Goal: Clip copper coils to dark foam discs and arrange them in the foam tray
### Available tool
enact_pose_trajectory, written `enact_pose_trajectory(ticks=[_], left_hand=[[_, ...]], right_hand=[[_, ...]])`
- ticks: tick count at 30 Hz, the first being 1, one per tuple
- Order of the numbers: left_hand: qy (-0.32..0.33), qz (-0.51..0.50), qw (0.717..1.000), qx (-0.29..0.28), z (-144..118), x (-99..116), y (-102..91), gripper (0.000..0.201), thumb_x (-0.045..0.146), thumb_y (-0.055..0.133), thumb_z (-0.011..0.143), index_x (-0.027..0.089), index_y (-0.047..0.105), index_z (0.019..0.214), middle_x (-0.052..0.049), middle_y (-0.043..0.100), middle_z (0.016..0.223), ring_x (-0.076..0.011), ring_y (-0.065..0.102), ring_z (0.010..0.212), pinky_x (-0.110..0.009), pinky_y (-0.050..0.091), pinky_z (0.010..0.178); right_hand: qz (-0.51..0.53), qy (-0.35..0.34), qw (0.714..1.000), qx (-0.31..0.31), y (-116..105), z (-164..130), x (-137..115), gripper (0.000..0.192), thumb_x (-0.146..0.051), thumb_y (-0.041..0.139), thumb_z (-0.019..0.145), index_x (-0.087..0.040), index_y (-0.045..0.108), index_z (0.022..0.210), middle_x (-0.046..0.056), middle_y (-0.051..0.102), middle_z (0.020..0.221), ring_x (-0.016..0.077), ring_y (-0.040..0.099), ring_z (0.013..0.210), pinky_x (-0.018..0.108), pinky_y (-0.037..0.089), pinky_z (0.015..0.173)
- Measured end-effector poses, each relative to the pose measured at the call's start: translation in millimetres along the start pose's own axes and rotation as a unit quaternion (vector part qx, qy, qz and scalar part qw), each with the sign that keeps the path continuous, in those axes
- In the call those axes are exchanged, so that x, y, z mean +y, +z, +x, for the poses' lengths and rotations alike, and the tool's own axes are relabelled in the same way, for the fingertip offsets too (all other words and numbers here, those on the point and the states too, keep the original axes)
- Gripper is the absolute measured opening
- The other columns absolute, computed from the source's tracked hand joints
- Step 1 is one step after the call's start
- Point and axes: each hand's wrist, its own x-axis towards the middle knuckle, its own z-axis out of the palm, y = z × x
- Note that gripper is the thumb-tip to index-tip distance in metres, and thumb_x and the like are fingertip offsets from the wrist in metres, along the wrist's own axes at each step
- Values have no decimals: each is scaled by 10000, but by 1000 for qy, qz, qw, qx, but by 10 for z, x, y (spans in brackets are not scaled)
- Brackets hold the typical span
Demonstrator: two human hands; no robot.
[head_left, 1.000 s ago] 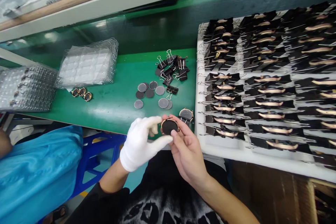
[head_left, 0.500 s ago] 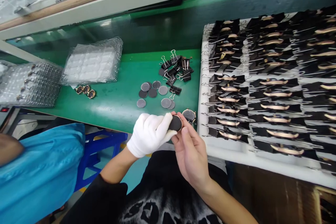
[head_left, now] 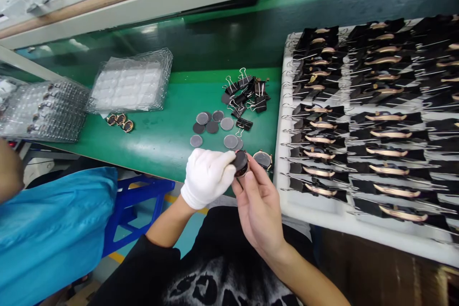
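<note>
My left hand point(head_left: 207, 177), in a white glove, and my bare right hand point(head_left: 258, 208) together pinch a small round watch case point(head_left: 240, 162) with a dark face and rose-gold rim, just over the near edge of the green table point(head_left: 158, 138). A second watch case point(head_left: 263, 158) lies on the table right beside it. Several grey round discs point(head_left: 212, 126) and a pile of black binder clips point(head_left: 245, 95) lie just beyond my hands.
A white tray point(head_left: 315, 213) at right holds rows of clipped watch cases point(head_left: 373, 119). Clear blister trays point(head_left: 131, 81) sit at back left, with three small gold-rimmed cases point(head_left: 121, 122) in front. A person in a blue sleeve point(head_left: 53, 229) is at left, above a blue stool point(head_left: 139, 205).
The watch case has tilted from face-up to edge-on between my fingers, and my gloved fingers have closed over it. The view has drifted slightly left.
</note>
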Motion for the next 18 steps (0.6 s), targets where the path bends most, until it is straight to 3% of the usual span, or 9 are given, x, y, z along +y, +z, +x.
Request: enact_pose_trajectory(ticks=[4, 11, 15, 18], left_hand=[[63, 15, 997, -43, 63, -20, -81, 279, 399, 571, 1002, 155, 671, 1094, -39, 749, 781, -183, 654, 656, -351, 382, 663], [38, 6, 994, -105, 137, -25, -250, 302, 471, 671, 958, 193, 671, 1078, -16, 762, 799, -173, 683, 687, -336, 386, 683], [73, 53, 994, -68, 91, 1, -249, 264, 388, 669, 941, 179, 667, 1103, -34, 754, 785, -186, 672, 669, -346, 400, 666], [26, 34, 999, -17, 37, 19, -234, 144, 215, 610, 922, 179, 665, 1050, -38, 746, 780, -185, 644, 665, -351, 434, 679]], right_hand=[[-4, 3, 1000, 2, 20, 34, -41, 317, -349, 788, 905, -326, 755, 1220, 31, 716, 1386, 233, 629, 1349, 476, 485, 1193], [-25, 25, 998, -42, -104, 69, -70, 307, -326, 791, 885, -318, 779, 1192, 51, 711, 1395, 263, 643, 1330, 485, 516, 1152], [-23, 26, 998, -50, -109, 81, -77, 307, -327, 767, 904, -311, 772, 1211, 58, 713, 1391, 262, 650, 1317, 487, 529, 1137], [-6, 22, 999, -29, -66, 74, -85, 285, -344, 723, 941, -318, 767, 1221, 36, 709, 1399, 239, 651, 1316, 481, 519, 1154]])
